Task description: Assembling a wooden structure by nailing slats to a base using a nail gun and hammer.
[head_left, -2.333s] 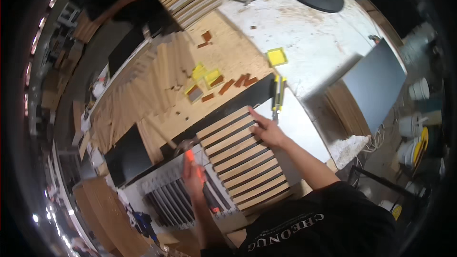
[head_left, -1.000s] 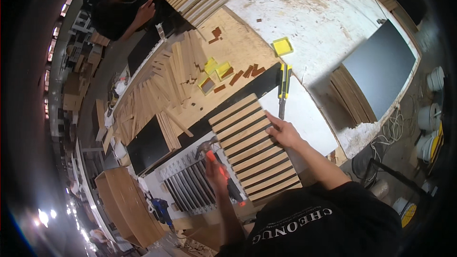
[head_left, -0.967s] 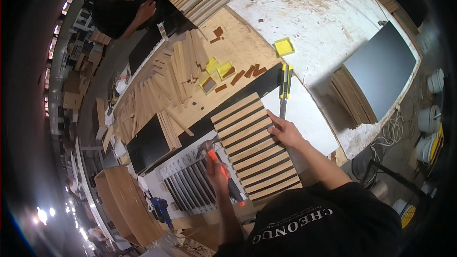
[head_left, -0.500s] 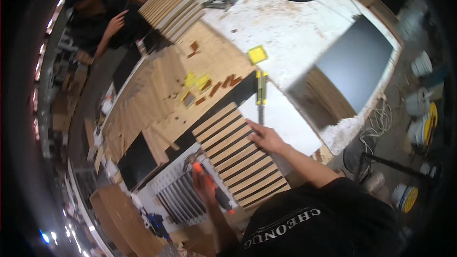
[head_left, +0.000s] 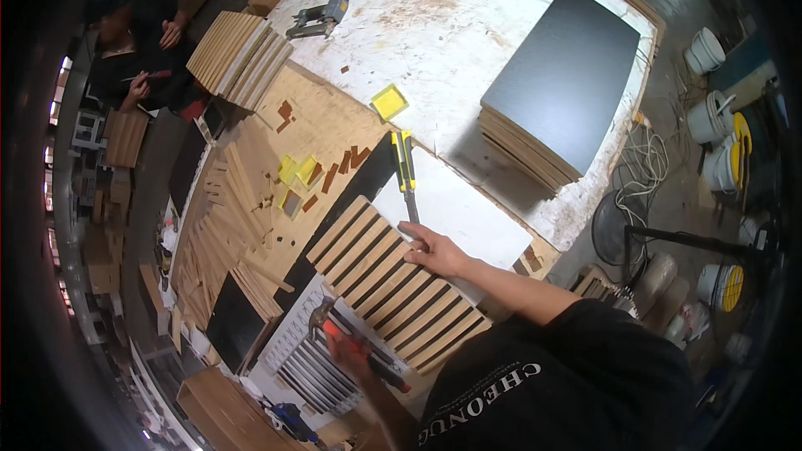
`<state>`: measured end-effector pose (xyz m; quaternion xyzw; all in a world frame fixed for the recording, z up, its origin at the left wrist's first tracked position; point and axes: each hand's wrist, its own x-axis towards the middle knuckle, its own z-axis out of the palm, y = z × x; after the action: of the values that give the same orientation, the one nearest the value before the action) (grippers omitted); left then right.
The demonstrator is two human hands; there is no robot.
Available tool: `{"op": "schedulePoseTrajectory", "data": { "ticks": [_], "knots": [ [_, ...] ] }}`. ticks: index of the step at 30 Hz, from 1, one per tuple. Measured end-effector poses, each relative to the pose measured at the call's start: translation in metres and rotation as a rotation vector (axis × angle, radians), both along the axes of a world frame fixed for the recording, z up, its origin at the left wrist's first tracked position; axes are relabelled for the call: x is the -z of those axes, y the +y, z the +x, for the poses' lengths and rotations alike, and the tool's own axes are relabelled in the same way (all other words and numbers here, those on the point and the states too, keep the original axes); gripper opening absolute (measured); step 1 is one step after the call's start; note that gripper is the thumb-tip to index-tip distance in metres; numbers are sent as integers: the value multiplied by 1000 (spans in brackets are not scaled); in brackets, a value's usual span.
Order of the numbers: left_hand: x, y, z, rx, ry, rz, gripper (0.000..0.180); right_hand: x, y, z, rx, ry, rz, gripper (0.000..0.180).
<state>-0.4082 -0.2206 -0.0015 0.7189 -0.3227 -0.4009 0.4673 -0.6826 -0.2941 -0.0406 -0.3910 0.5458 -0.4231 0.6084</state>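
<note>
On the worktop: a big white worktop (head_left: 468, 42), pretty scuffed up, with wood bits all over its left half.
Slat panel: the wooden slat panel (head_left: 393, 284) lies flat at the near edge, light strips on a dark backing, running diagonally.
Right hand: the right hand (head_left: 434, 250) is pressed flat on the panel's upper right edge, fingers spread, not gripping anything.
Left hand: the left hand (head_left: 347, 351) is clenched around a hammer (head_left: 355, 342) with an orange and black handle, its head sitting just off the panel's lower left edge, over a white grille-looking thing (head_left: 305, 359).
Near the right hand: a yellow and black utility knife (head_left: 405, 171) just past the fingertips, lying next to a white sheet (head_left: 468, 217).
Further back: a yellow pad (head_left: 389, 102), some small yellow blocks (head_left: 299, 174), a stack of boards with a dark top (head_left: 560, 83), and a nail gun (head_left: 317, 18).
Far left: another person (head_left: 138, 58) in dark clothes beside a stack of slat panels (head_left: 241, 58).
</note>
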Motion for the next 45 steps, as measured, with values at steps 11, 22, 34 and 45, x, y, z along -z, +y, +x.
{"op": "schedulePoseTrajectory", "data": {
  "ticks": [11,22,34,45],
  "knots": [
    [7,22,-2,178,48,-64,28,-4,22,3,38,-6,21,45],
    [-4,50,-8,-170,175,-41,26,4,59,-11,-91,-84,-6,64],
    [12,47,-5,215,-217,-19,29,-6,61,-16,-64,43,-37,55],
    [-2,48,-10,100,75,55,38,19,61,0,-15,40,-78,57]
  ]
}}
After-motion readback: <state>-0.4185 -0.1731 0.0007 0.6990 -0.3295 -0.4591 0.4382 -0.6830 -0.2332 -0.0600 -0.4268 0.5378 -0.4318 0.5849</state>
